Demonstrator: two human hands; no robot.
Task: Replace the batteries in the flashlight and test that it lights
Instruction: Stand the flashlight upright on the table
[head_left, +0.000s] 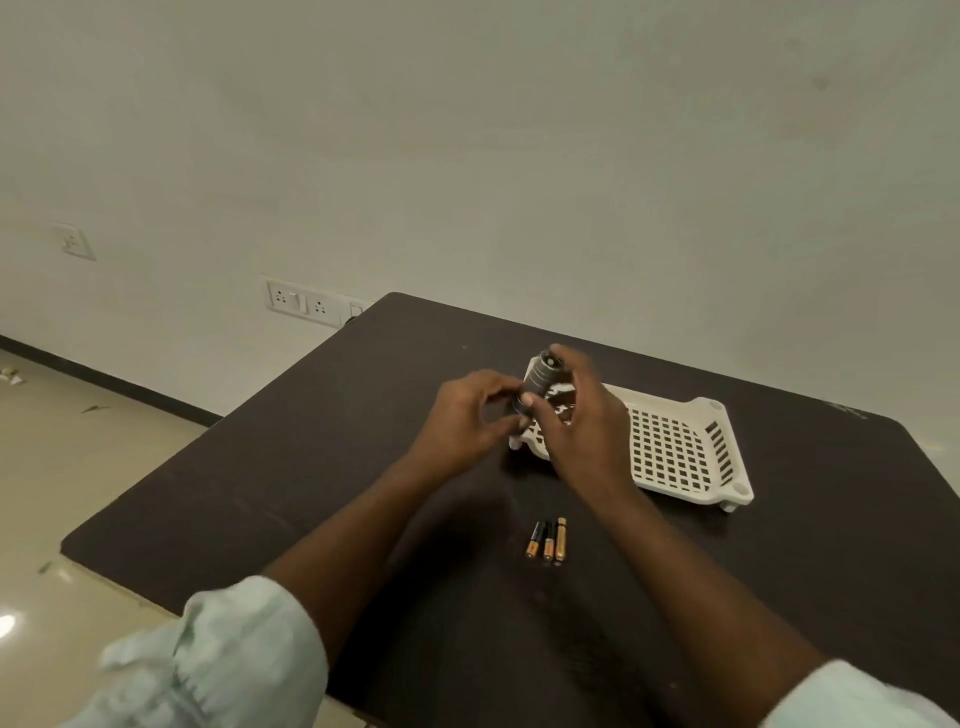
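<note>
A dark ribbed flashlight (540, 378) is held above the table, tilted with one end up and away from me. My right hand (582, 421) grips its body, fingers curled round it. My left hand (467, 421) pinches the flashlight's lower end between thumb and fingertips. Three small black and copper batteries (548, 539) lie side by side on the dark table (291, 467), nearer to me than my hands.
A white slotted plastic tray (675, 447) stands on the table behind and right of my hands, with small items in its left part hidden by my right hand. A wall with sockets (301, 302) runs behind the table. Floor lies to the left.
</note>
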